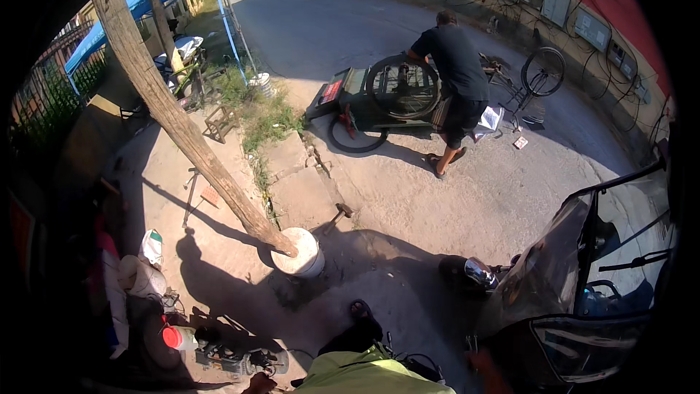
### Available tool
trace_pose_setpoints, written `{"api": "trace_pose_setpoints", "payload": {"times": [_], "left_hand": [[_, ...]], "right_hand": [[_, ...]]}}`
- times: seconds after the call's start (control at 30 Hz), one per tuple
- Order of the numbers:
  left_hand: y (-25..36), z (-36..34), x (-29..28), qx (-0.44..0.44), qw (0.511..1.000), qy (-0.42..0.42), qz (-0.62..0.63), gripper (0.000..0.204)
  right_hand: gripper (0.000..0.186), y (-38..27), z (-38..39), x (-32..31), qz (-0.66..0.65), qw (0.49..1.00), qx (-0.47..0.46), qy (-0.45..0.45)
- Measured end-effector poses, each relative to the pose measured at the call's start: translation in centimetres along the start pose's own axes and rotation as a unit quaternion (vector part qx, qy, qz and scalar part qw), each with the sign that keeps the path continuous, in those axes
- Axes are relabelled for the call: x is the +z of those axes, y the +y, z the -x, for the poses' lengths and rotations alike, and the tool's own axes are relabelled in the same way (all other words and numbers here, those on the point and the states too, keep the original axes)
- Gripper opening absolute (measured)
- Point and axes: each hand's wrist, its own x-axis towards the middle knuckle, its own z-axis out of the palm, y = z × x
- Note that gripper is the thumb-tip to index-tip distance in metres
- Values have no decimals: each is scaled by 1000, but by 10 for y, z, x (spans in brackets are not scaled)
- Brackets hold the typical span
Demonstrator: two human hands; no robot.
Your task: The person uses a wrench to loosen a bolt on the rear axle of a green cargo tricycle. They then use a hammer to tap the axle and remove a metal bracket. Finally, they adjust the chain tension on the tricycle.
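My left hand (259, 384) shows at the lower edge, beside a small dark machine (244, 361) on the ground; its fingers are too small and dim to read. My right hand (481, 365) is low on the right in shadow, near the dark lower cover of a vehicle with a clear windshield (627, 219); whether it holds anything is hidden. My yellow-green shirt and one sandalled foot (359, 310) show below me. Left of the machine lie a red-lidded container (173, 337) and pale sacks (152, 248).
A wooden pole (189, 142) stands in a white bucket (306, 263), with a hammer-like tool (340, 211) nearby. Another person (456, 73) leans over a cart (346, 87) carrying a wheel (401, 106). An upturned bicycle (521, 95) lies beyond. A blue canopy (146, 4) is at upper left.
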Motion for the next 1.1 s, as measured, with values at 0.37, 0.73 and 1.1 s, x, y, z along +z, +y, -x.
{"api": "trace_pose_setpoints", "payload": {"times": [0.37,0.73,1.1], "left_hand": [[269,-179,9,-13,996,85,3,43],[410,-335,-8,-27,980,193,46,48],[486,-440,6,-184,963,95,175,31]], "right_hand": [[37,-80,-163,-22,299,900,-274,-157],[30,-361,-291,-35,182,974,-17,-137],[22,-696,-460,-52,22,993,-52,-101]]}}
